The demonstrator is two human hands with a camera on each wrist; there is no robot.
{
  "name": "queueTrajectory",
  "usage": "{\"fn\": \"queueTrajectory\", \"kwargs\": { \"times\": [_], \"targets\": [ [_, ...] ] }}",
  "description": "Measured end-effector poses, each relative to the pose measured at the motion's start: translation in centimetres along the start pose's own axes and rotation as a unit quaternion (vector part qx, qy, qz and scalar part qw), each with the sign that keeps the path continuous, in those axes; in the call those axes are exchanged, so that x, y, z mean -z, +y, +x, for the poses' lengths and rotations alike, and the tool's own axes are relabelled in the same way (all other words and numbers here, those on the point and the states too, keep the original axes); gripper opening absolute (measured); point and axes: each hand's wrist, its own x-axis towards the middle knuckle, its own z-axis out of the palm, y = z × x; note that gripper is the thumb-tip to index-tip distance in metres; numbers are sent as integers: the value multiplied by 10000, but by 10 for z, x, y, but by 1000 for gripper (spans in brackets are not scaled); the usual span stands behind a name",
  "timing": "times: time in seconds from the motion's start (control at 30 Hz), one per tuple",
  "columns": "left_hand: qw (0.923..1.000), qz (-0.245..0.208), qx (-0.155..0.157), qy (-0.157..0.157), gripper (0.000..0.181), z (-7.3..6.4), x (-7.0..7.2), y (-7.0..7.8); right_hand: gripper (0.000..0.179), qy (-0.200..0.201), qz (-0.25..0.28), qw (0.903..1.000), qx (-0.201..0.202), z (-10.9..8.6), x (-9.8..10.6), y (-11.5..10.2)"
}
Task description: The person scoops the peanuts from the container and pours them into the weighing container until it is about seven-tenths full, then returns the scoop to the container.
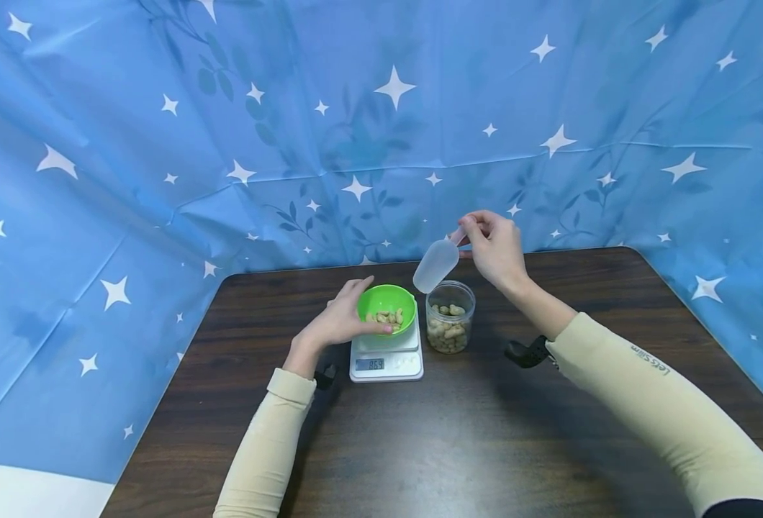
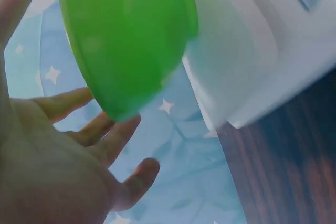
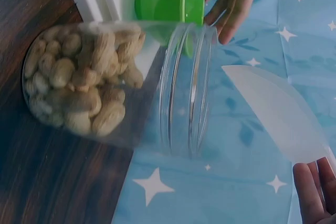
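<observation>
Left of the clear cylindrical plastic jar (image 3: 198, 98) of peanuts (image 1: 446, 337), the left grip (image 1: 341, 316) holds the bright-green round bowl (image 1: 388, 296) over the white flat scale (image 1: 391, 368); the right grip (image 1: 497, 250) pinches the translucent white scoop (image 1: 437, 266) by the jar's mouth. Uneven left-hand pressure could tip the bowl, spilling peanuts.

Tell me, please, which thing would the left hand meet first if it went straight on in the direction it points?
Most likely the green bowl: it sits before the palm, between thumb and fingers of the left hand. Any remaining gap is hard to judge.
</observation>
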Motion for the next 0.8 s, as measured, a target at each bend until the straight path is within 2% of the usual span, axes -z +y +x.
{"fn": "queueTrajectory", "kwargs": {
  "times": [0.2,0.47,0.53,0.7,0.8],
  "targets": [
    [9994,73,-234,247,104,8,-4,20,32,91,-268,9995,163,-1,13,-1],
    [9967,480,-652,-34,103,24,-17,45,26,-60,-717,9957,584,-5,19,2],
    [9957,509,-769,-93,102,27,-21,51,24,-161,-931,9919,853,-7,19,3],
    [9941,465,-945,-252,101,35,-28,61,20,-395,-1545,9741,1605,-12,14,6],
    [9941,428,-949,-308,101,38,-31,65,20,-554,-1728,9669,1794,-16,11,8]
  ]
}}
